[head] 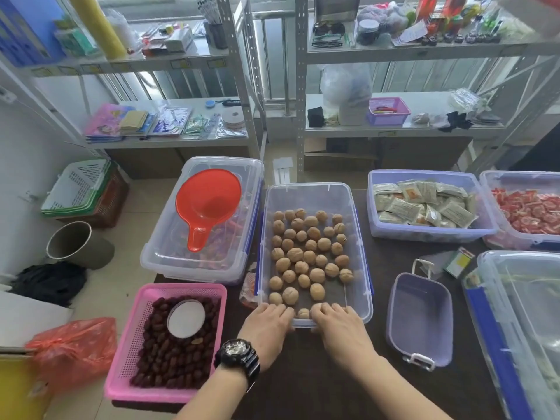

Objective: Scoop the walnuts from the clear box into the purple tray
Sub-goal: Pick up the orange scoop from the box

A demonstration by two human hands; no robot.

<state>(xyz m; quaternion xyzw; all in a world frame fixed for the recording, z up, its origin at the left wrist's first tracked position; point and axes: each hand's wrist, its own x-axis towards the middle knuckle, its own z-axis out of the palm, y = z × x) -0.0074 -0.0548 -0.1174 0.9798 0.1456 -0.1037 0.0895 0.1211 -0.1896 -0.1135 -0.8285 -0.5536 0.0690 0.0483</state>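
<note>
Nearest, on the dark table point(303, 380): left hand point(266, 324) and right hand point(339, 324), side by side. Both have their fingers curled over the near rim of the clear box point(312, 194) and grip it; the thumbs are hidden under the edge. A black wristwatch point(238, 354) sits on the left wrist.

Clear box: open-topped, blue clips on its long sides, set lengthwise at the middle of the table.

Walnuts point(309, 256): whole, in shell, lying in one loose layer on the floor of the clear box. A few lie just beyond the fingertips.

Purple tray point(419, 316): on the table right of the clear box, near it but apart, with a white latch handle at each short end.

Pink basket point(125, 331): at the near left corner of the table, left of the hands. It holds dark red dates point(169, 356), with a white round lid point(186, 318) lying on them.

Orange plastic bag point(75, 344): on the floor, near left.

Lidded box point(169, 259): clear, just left of the clear box. A red scoop point(207, 204) lies bowl-up on its lid, handle pointing near.

Large clear bin point(515, 313): near right, cut off by the edge of the view.

Lavender box point(424, 233): far right of the table, filled with pale sachets point(424, 203). A second box beside it holds red packets point(533, 213).

Metal bucket point(69, 241) and stacked baskets point(78, 189): on the floor, far left.

Grey metal shelving point(300, 86): farthest, stocked with mixed small goods.
</note>
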